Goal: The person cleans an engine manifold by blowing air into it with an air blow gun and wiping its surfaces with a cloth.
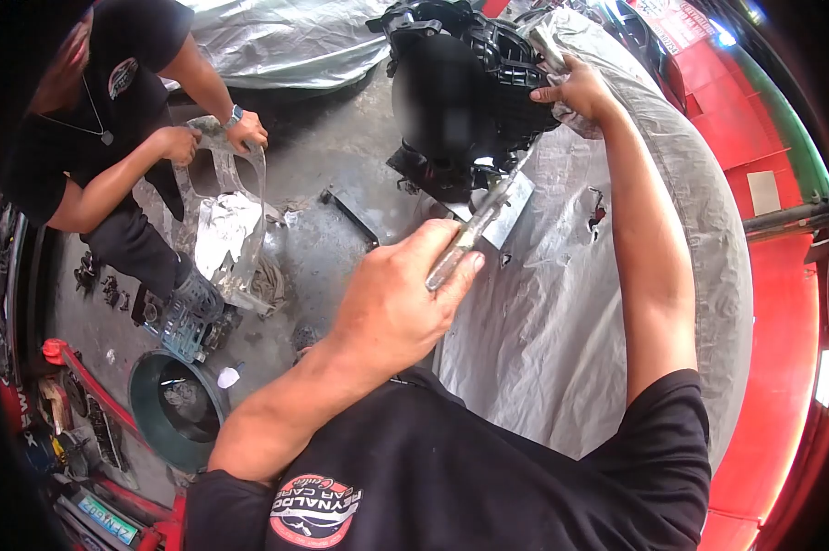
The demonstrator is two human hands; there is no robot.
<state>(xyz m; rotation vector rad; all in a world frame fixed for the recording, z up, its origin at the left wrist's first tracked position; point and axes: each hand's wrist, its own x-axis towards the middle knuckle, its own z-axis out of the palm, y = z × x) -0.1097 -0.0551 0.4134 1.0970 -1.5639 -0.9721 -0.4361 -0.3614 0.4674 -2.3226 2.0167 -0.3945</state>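
Note:
My left hand [401,298], in the middle of the view, is closed around a long, slim, stained tool [470,234]. The tool's kind is unclear; its thin far end reaches the lower right edge of a black plastic housing [515,87]. At the upper right, my right hand [582,92] grips that housing by its right side, thumb on the ribbed face and the other fingers partly hidden. A crumpled grey rag [575,121] is bunched at this hand. The dark round front of the housing is smeared. Below it is a flat, light grey plate [511,213].
A co-worker [112,119] at the left holds a translucent plastic frame [257,197] with a white cloth [224,230] on it. A dark bucket [178,399] stands lower left, near a red metal bar [93,386]. A silver-grey cover [543,340] spreads at the right. A black bar [348,216] lies on the floor.

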